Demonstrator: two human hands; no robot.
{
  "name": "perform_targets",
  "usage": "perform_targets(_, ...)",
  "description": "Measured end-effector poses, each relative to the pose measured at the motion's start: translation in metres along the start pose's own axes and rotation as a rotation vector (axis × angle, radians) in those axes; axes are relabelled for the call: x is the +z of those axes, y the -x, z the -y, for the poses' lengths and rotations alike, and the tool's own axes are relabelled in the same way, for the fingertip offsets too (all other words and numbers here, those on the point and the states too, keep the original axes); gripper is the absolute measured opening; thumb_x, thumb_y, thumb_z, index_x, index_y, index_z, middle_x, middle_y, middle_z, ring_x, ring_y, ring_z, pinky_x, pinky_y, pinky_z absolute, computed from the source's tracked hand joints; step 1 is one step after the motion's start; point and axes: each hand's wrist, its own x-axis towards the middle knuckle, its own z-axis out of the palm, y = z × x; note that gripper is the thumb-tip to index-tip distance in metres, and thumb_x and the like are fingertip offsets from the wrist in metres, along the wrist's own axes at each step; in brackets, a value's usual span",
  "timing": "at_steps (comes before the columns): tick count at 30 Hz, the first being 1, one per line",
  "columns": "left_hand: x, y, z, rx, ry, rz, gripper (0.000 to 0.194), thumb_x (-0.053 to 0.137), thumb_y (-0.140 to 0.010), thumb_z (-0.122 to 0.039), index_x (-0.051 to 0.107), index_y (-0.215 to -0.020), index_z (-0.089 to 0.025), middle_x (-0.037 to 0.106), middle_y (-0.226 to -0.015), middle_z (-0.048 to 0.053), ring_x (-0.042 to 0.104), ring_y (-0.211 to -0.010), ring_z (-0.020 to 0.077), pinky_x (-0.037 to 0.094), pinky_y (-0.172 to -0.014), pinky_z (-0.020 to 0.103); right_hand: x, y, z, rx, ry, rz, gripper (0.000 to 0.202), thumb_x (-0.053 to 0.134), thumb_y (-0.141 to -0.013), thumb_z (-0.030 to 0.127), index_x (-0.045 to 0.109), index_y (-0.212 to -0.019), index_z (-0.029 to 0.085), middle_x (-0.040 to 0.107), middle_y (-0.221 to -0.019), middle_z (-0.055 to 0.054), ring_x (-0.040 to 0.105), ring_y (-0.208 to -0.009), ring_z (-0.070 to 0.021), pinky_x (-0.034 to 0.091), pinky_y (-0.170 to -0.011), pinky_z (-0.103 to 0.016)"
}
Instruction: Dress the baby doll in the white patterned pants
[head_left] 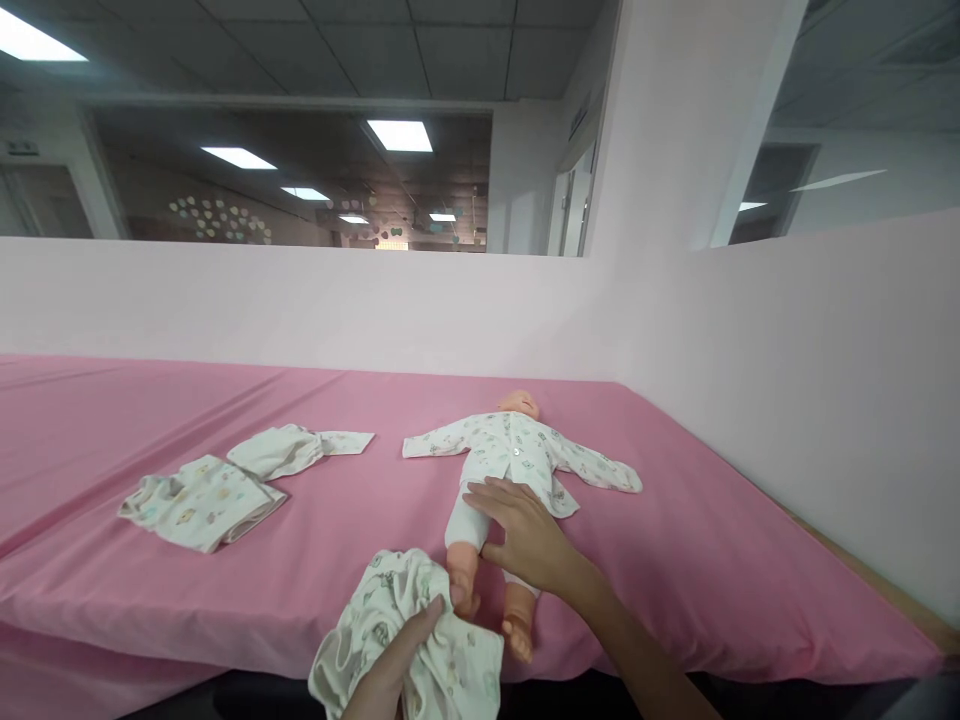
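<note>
A baby doll (pixel 462 565) lies on its back on the pink sheet, head toward the wall. It wears a white patterned long-sleeved top (pixel 499 445) with the sleeves spread wide, and white bottoms. My left hand (pixel 405 645) grips a bunched white patterned garment (pixel 465 665) at the bed's front edge, beside the doll's feet, thumb on top. Over the doll's hips and upper legs is my right hand (pixel 525 530), its fingers spread, nothing held in it. Whether it touches the doll is unclear.
Two more patterned garments lie on the bed's left part: a folded one (pixel 206 502) and one with a sleeve stretched out (pixel 281 452). The pink bed (pixel 337 590) meets a white wall (pixel 300 310) behind and at the right. Windows sit above the wall.
</note>
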Motion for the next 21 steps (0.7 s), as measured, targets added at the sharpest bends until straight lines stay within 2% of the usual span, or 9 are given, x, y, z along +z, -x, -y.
perform_targets(3, 0.008, 0.004, 0.000, 0.002, -0.013, 0.012, 0.046, 0.080, -0.084, -0.033, 0.068, -0.124, -0.014, 0.078, -0.099, 0.013, 0.072, -0.106, 0.0373, 0.056, -0.098, 0.047, 0.002, 0.000, 0.000, 0.026, 0.021, -0.020, 0.059, 0.066, -0.081, 0.022, 0.059, -0.139, 0.029, 0.056, -0.149, -0.002, 0.044, -0.142, -0.0302, 0.030, -0.119, -0.047)
perform_targets(6, 0.009, 0.004, -0.004, 0.047, -0.035, 0.019, 0.049, 0.080, -0.083, -0.034, 0.068, -0.125, -0.013, 0.078, -0.103, 0.012, 0.068, -0.114, 0.0377, 0.053, -0.102, 0.047, 0.006, 0.002, 0.000, 0.022, 0.068, -0.028, 0.057, 0.064, -0.083, 0.021, 0.059, -0.139, 0.027, 0.055, -0.151, -0.003, 0.044, -0.142, -0.0287, 0.029, -0.120, -0.047)
perform_targets(11, -0.007, -0.001, -0.015, 0.125, -0.067, 0.004, 0.038, 0.076, -0.085, -0.034, 0.072, -0.116, -0.012, 0.079, -0.099, 0.011, 0.065, -0.121, 0.0347, 0.053, -0.102, 0.038, 0.011, 0.005, 0.002, 0.018, 0.080, -0.064, 0.049, 0.059, -0.088, 0.024, 0.060, -0.137, 0.024, 0.056, -0.149, -0.005, 0.046, -0.140, -0.0267, 0.031, -0.117, -0.046)
perform_targets(15, -0.013, -0.001, -0.021, 0.153, -0.069, -0.065, 0.026, 0.071, -0.088, -0.023, 0.073, -0.111, -0.012, 0.079, -0.090, 0.009, 0.067, -0.119, 0.0323, 0.053, -0.101, 0.034, 0.012, 0.008, 0.003, 0.046, 0.057, -0.086, 0.048, 0.058, -0.089, 0.024, 0.059, -0.138, 0.023, 0.055, -0.150, -0.007, 0.047, -0.137, -0.0274, 0.033, -0.115, -0.046)
perform_targets(18, -0.004, 0.008, -0.022, 0.140, 0.004, -0.076, 0.036, 0.071, -0.088, -0.020, 0.069, -0.124, -0.013, 0.079, -0.092, 0.008, 0.071, -0.110, 0.0315, 0.055, -0.098, 0.037, 0.013, 0.012, 0.006, 0.072, -0.016, -0.093, 0.044, 0.057, -0.093, 0.029, 0.059, -0.137, 0.024, 0.053, -0.151, -0.006, 0.047, -0.137, -0.0267, 0.034, -0.115, -0.045)
perform_targets(21, 0.011, 0.022, -0.023, 0.074, 0.113, 0.000, 0.050, 0.071, -0.089, -0.017, 0.060, -0.138, -0.017, 0.077, -0.103, 0.009, 0.073, -0.105, 0.0295, 0.056, -0.097, 0.039, 0.011, 0.017, 0.015, 0.095, -0.132, -0.122, 0.037, 0.058, -0.094, 0.031, 0.063, -0.130, 0.027, 0.058, -0.144, -0.004, 0.051, -0.132, -0.0245, 0.038, -0.111, -0.040)
